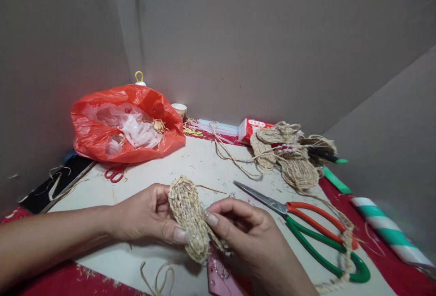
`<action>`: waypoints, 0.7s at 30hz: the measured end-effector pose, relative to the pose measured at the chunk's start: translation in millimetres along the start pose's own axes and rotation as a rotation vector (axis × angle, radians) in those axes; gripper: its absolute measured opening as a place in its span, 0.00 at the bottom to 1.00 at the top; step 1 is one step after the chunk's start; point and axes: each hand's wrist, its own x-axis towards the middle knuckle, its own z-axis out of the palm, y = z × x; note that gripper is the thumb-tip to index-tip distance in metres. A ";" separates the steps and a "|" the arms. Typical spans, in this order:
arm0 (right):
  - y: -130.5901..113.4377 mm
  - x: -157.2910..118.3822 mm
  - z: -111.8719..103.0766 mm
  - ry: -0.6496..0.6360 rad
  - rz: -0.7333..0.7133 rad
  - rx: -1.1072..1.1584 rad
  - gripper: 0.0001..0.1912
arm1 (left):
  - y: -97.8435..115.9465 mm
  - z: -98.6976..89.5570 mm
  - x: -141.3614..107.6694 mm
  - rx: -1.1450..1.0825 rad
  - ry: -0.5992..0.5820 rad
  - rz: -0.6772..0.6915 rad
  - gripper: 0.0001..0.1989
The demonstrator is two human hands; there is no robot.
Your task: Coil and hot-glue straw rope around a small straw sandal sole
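Note:
A small sole-shaped piece of woven straw (189, 216) is held up over the pale board, slightly tilted. My left hand (150, 214) grips its left side, thumb on the front face and fingers behind. At the right edge of the sole, my right hand (245, 232) is closed with thumb and forefinger pinching; its other fingertips are partly hidden. A loose straw strand (211, 189) sticks out to the right from the sole. Below the hands lies a pink item (221, 273), partly covered by my right hand.
Large scissors (289, 212) with orange and green handles lie at right, a braided straw cord (347, 246) across them. Several straw soles (296, 155) are piled behind. An open red plastic bag (98, 141) and small red scissors (116, 174) are at left. Grey panels (238, 37) enclose the table.

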 end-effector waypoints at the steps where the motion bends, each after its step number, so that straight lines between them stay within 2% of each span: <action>1: 0.3 1.3 0.3 0.002 0.023 0.051 0.12 | -1.1 -0.3 0.3 -0.011 0.015 -0.003 0.11; 7: 5.9 5.9 -2.2 -0.046 0.134 0.205 0.13 | -8.2 -2.7 2.6 -0.084 0.107 0.036 0.19; 15: 11.7 4.9 0.4 -0.022 0.183 0.238 0.13 | -7.3 -0.5 2.3 0.008 0.244 -0.031 0.11; 21: 12.6 5.4 1.5 0.001 0.196 0.208 0.13 | -3.0 -1.6 2.0 0.107 0.290 -0.098 0.11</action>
